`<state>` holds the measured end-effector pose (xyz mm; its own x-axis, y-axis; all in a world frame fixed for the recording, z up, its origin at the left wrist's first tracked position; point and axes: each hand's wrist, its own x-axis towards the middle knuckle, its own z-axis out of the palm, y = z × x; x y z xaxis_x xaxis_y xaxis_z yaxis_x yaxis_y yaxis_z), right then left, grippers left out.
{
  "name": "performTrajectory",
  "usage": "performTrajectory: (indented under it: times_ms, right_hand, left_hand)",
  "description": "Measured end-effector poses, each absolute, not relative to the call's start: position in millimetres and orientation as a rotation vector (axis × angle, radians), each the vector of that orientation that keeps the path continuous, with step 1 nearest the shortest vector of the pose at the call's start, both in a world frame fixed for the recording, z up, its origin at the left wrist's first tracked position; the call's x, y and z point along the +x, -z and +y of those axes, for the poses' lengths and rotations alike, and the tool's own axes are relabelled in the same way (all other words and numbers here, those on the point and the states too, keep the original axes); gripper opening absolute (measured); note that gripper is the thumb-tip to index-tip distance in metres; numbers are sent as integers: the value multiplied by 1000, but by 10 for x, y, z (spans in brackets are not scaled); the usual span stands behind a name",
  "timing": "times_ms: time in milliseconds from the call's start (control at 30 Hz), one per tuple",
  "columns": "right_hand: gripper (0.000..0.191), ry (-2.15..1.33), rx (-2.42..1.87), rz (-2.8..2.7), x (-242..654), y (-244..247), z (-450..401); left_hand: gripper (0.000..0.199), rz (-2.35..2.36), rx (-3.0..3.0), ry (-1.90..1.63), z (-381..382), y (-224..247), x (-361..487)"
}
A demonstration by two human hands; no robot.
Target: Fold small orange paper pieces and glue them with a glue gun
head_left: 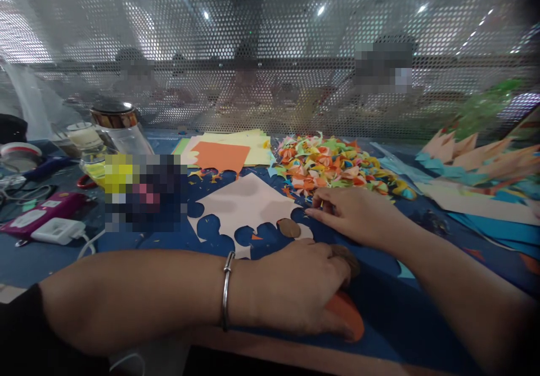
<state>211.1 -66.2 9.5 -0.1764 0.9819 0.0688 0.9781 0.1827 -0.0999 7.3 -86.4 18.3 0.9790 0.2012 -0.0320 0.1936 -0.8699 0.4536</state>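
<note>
My left hand (295, 286), a silver bangle on its wrist, reaches across the near edge of the table. Its thumb and fingers close on a rounded orange paper piece (350, 311). A dark brown roundish object (348, 261) shows beside its fingertips; what it is stays unclear. Just beyond, my right hand (350, 213) hovers with loosely bent fingers, thumb apart, and nothing visible between them. It is by the right corner of a pale pink paper sheet (248, 202) with round bites cut from its near edges. A brown disc (289, 228) lies at that cut edge.
Behind the sheet are an orange sheet (221, 158), stacked yellow paper (257, 145) and a heap of colourful folded paper pieces (337, 165). Pointed paper shapes (476, 157) stand right. A jar (120, 128), purple power strip (46, 213) and white charger (59, 230) are left. Perforated mesh (270, 55) rises behind.
</note>
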Motion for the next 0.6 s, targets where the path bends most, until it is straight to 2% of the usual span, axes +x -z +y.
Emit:
performTrajectory:
  times_ms: [300,600]
  right_hand:
    - [29,-16,-1905,-2355,2123,-90,-653]
    - [28,-29,-1917,-2327,2107,-88,-641]
  left_hand:
    - [36,200,2697,31,-882,-207,81]
    - [52,0,2711,-89,-808,-32,82]
